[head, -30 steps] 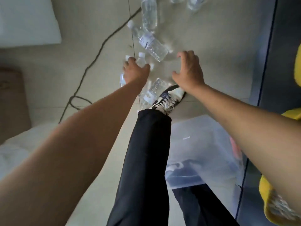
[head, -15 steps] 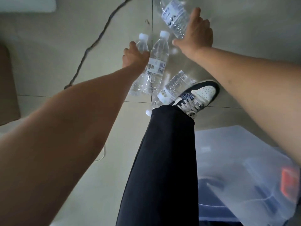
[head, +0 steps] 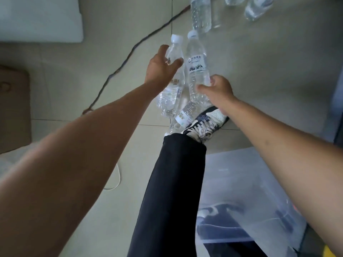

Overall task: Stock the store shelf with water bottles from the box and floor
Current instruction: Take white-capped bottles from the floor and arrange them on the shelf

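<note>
- Left hand [head: 163, 68] curls round the left bottle [head: 169, 97], at 11 o'clock from my shoe [head: 209, 121].
- Right hand [head: 220, 90] grips the labelled bottle [head: 197, 62] low, just beside; I'd squeeze firmly before lifting both.

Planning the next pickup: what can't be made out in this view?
1. Store shelf: outside the head view.
2. Far bottles: cut by the top edge; count unclear.
3. Nearest bottle: partly behind shoe and trouser leg.
4. Clear box: blurred, crossed by right forearm; contents unclear.
5. Left bottle and labelled bottle: partly covered by left hand, right hand.
</note>
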### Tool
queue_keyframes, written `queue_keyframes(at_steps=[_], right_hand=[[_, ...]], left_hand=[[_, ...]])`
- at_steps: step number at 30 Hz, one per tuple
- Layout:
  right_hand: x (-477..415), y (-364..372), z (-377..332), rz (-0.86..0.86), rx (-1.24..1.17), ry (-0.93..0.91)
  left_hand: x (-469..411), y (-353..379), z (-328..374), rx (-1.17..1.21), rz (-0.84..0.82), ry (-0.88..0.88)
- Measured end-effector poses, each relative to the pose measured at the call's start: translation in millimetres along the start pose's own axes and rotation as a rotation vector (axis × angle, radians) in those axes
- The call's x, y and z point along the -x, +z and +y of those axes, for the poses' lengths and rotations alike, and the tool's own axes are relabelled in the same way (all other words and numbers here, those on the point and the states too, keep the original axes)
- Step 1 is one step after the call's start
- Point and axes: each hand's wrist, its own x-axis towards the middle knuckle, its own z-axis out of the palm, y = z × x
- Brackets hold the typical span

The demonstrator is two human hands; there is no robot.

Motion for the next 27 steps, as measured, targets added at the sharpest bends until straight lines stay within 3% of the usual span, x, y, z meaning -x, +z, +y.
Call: queue_keyframes(at_steps=[3, 9, 14, 19, 27], right_hand=[[49, -27, -28, 0.061, -0.161, -0.048], [158, -119, -110, 0.204, -0.243, -0.259], [282, -208, -184, 0.247, -0.28, -0.411], [424, -285, -248, 0.351, -0.317, -0.524], [625, -382, -312, 0.616, -0.409, -0.71]], left_hand=[[31, -14, 48, 0.146, 0.024, 0.036], [101, -77, 169, 0.239, 0.148, 0.251], [175, -162, 297, 0.531, 0.08, 0.381], [270, -247, 431, 0.619, 0.034, 0.573], [417, -325, 616, 0.747, -0.12, 0.721]])
